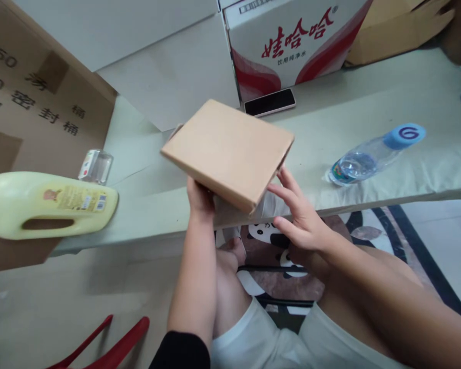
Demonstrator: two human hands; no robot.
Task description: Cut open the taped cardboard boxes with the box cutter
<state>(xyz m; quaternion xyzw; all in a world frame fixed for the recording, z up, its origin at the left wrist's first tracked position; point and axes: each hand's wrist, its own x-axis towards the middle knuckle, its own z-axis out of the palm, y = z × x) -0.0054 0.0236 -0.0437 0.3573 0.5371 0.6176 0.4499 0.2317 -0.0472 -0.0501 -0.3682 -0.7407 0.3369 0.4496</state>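
Observation:
A small plain brown cardboard box [228,151] is held up, tilted, above the front part of the table. My left hand [200,197] grips it from beneath on the left; most of its fingers are hidden behind the box, with a bit of fingertip at the far left edge. By the box's right end is my right hand [297,210], fingers spread and thumb apart. Its fingertips reach the box's right edge, where the side looks dark and partly open. What is inside the box cannot be seen.
On the cloth-covered table [369,102] are a water bottle [363,159], a phone [270,102], a clear small container [96,166] and a yellow jug [54,205]. Large cartons, including a red-and-white one [295,46], line the back. A red chair part [119,343] is at lower left.

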